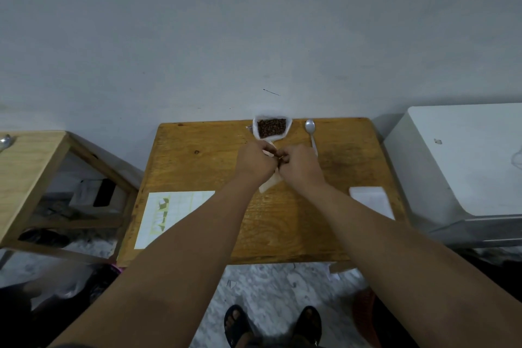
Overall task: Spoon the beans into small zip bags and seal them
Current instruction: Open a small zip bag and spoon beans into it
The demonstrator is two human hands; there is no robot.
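Sandalled feet [272, 325] at the frame's bottom, both arms reaching up to mid-frame: left hand [258, 162] and right hand [300, 168] pinch a small zip bag [269, 185] above the bench [282, 229]. Beans [271, 127] and spoon [311, 134] lie beyond, untouched; whether the bag holds any beans yet is hidden, so filling or sealing appears unfinished.

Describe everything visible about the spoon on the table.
The spoon is a plain, silvery, metal-looking piece with an oval bowl and a slim handle. It lies flat on the wooden table near the far edge, just right of the open bag of beans and apart from it. Its bowl points toward the wall and its handle runs back toward the person, ending close to the right hand. Neither hand holds it. Whether the bowl holds any beans is too small to tell; it looks empty.
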